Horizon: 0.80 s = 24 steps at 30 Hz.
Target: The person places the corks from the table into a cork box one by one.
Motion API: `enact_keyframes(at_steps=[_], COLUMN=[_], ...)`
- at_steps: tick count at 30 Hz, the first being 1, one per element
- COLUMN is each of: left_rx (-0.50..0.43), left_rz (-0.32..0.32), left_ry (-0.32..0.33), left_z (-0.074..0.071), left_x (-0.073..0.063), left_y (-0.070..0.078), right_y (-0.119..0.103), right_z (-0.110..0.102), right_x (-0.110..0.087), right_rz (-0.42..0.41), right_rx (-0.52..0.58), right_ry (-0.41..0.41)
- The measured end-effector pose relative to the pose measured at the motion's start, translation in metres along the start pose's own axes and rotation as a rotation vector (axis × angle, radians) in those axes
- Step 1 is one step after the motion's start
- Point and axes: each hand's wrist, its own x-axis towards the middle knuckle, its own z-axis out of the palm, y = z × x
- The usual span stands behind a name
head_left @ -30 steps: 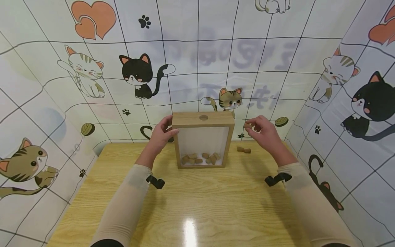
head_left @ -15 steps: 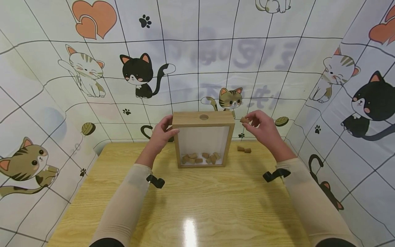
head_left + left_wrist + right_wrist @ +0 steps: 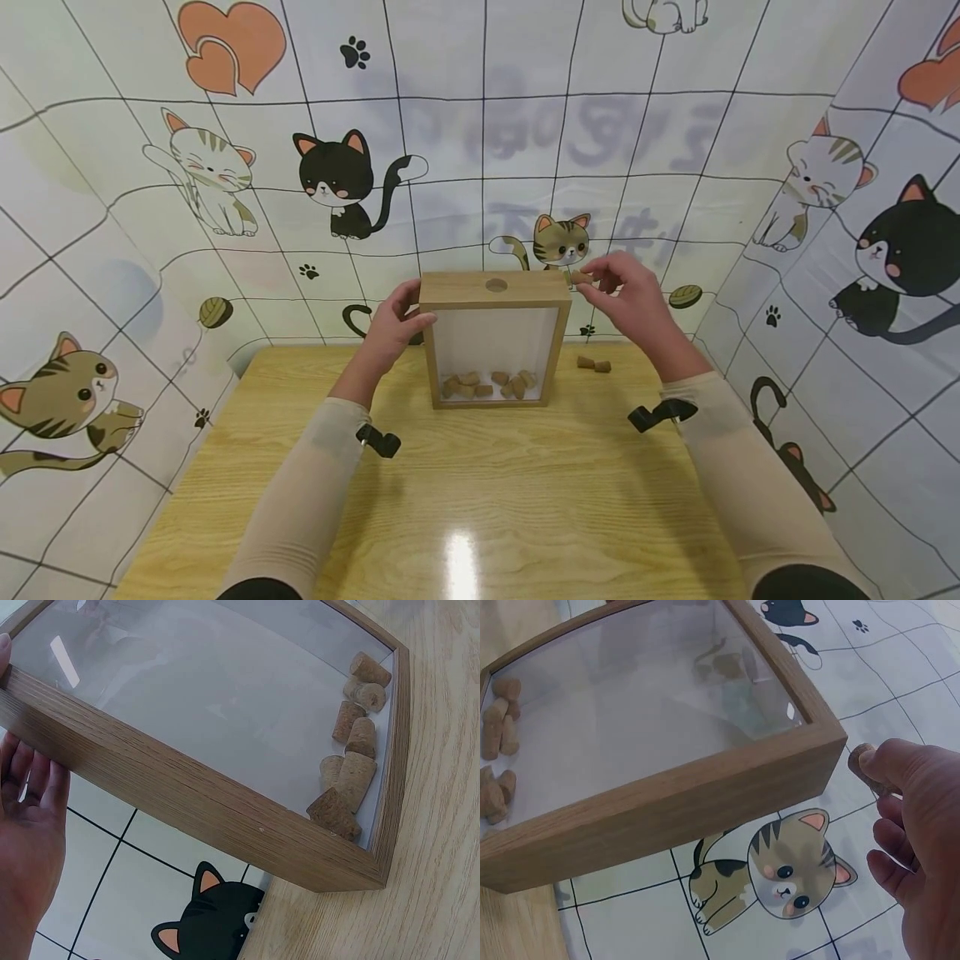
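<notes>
A shallow wooden box (image 3: 495, 302) with a clear front and a round hole (image 3: 497, 285) in its top stands upright on the table. Several corks (image 3: 354, 776) lie along its bottom, seen through the front. My left hand (image 3: 392, 327) grips the box's upper left side, thumb at the front edge and fingers behind. Beside the upper right corner, my right hand (image 3: 628, 293) pinches a cork (image 3: 866, 766) between thumb and fingertips, level with the box's top. Two more corks (image 3: 593, 364) lie on the table to the right of the box.
The wooden table (image 3: 480, 475) extends in front of the box. A cloth with printed cats and grid lines (image 3: 450, 150) hangs behind it and along both sides.
My right hand has risen and moved left with the cork, up to the box's top right corner. The left hand and the box have stayed in place.
</notes>
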Motion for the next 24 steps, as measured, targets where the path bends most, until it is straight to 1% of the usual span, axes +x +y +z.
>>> enact_keyframes(at_steps=[6, 16, 24], left_rx=[0.005, 0.004, 0.006], left_rz=[0.000, 0.000, 0.003], left_ry=[0.013, 0.013, 0.019], left_z=[0.001, 0.002, 0.002], left_x=[0.000, 0.000, 0.001], left_y=[0.002, 0.003, 0.001], right_y=[-0.010, -0.020, -0.029], right_z=[0.005, 0.016, 0.025], right_x=[0.008, 0.017, 0.027], right_rz=[-0.025, -0.025, -0.081], right_rx=[0.036, 0.068, 0.069], right_ry=[-0.005, -0.042, -0.065])
